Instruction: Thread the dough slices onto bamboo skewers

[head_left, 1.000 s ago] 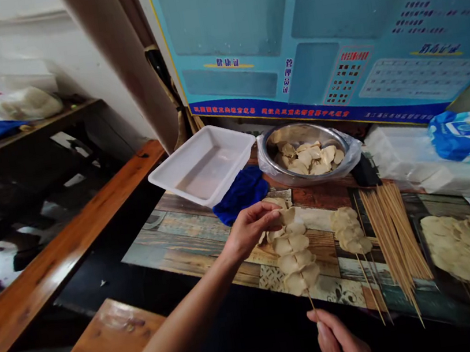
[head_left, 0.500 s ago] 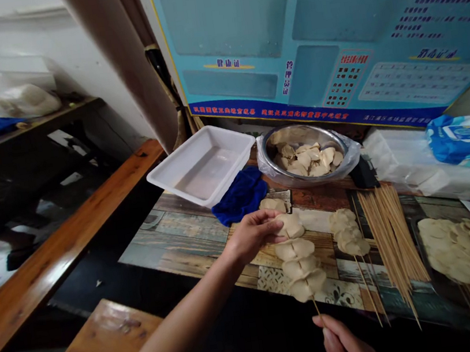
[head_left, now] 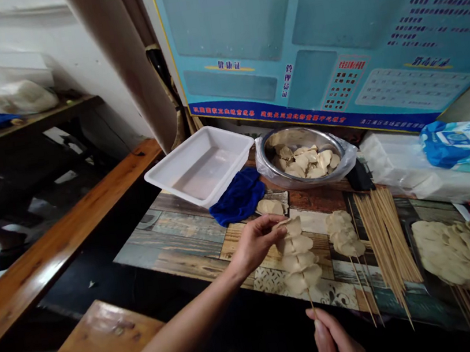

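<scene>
Our left hand [head_left: 259, 243] pinches the top pale piece [head_left: 293, 225] at its fingertips; the loaded skewer [head_left: 300, 261] runs below those fingers, our right hand [head_left: 337, 341] gripping its bare lower end!

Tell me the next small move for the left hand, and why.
Probably ease the top slice down the held skewer: the left hand pinches it, other slices sit threaded below, and the right hand grips the bare near end.
</scene>
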`<state>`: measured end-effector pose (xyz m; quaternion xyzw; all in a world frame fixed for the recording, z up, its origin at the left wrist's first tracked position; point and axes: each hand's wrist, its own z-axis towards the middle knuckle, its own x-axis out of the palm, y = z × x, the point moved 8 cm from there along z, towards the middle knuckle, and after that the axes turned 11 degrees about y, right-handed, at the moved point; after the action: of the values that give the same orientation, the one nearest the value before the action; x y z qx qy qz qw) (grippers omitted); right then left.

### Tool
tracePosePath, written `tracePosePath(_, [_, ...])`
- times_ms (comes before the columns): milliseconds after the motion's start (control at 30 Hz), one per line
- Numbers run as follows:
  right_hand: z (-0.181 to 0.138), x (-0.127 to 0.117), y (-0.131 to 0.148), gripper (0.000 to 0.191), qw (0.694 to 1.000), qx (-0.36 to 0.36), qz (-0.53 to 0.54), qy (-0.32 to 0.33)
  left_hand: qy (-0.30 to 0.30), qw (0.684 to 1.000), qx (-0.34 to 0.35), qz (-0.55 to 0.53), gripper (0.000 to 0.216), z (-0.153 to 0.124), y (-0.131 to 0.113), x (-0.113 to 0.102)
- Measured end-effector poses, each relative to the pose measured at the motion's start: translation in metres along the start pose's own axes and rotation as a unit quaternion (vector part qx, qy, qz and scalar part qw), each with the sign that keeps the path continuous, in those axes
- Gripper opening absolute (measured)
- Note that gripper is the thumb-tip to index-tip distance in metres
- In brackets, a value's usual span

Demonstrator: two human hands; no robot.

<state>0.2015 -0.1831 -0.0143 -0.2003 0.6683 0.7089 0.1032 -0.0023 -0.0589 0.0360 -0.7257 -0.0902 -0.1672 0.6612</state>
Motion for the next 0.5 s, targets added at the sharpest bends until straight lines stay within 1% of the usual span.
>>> tracePosePath(67, [0.002, 0.000, 0.005, 0.032, 1.000, 0.004, 0.006, -0.001, 0.000, 1.000, 0.001, 0.013, 0.039, 0.000, 0.000, 0.000])
tracePosePath(100, [0.003, -0.001, 0.007, 0.033, 1.000, 0.006, 0.007, -0.005, -0.002, 1.000, -0.006, 0.000, 0.041, 0.000, 0.002, -0.001])
tracePosePath(200, [0.005, -0.001, 0.014, 0.036, 1.000, 0.004, 0.007, -0.009, 0.003, 0.992, -0.051, -0.113, 0.044, -0.001, 0.014, 0.000])
tracePosePath(300, [0.005, 0.003, 0.014, 0.037, 1.000, 0.000, 0.012, 0.007, 0.055, 0.967, -0.095, -0.231, 0.040, -0.006, 0.026, 0.018])
tracePosePath(367, [0.005, 0.005, 0.012, 0.036, 1.000, 0.002, 0.015, 0.018, 0.080, 0.953, -0.114, -0.269, 0.034, -0.010, 0.032, 0.030])
tracePosePath(500, [0.002, 0.003, 0.007, 0.036, 1.000, 0.014, 0.011, 0.012, 0.077, 0.939, -0.141, -0.303, 0.025, -0.014, 0.045, 0.039])
